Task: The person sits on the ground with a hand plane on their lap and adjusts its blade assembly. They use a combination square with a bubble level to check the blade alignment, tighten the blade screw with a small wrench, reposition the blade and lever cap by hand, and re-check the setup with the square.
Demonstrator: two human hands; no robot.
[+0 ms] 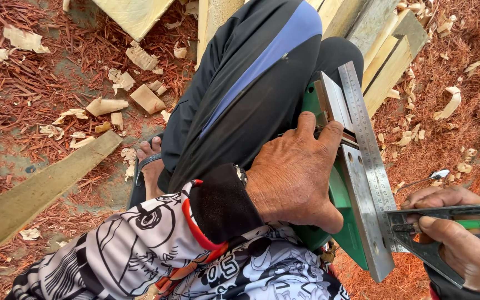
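Observation:
My left hand [295, 169] grips a green power planer [344, 206] that lies upside down on my lap, its flat metal sole plate [365, 214] facing up. My thumb presses near the front of that plate. My right hand [462, 244] holds the dark head of a combination square [445, 225] at the lower right. The square's steel ruler [369, 141] lies lengthwise along the sole plate's right edge. A green level vial shows in the square's head. My patterned sleeve and dark trousers with a blue stripe fill the middle.
Red wood shavings and pale curled chips [104, 105] cover the ground. A long plank [40, 191] lies at the left. Stacked timber boards [387, 61] stand at the upper right and another board [134, 14] at the top. My sandalled foot [150, 166] rests by the plank.

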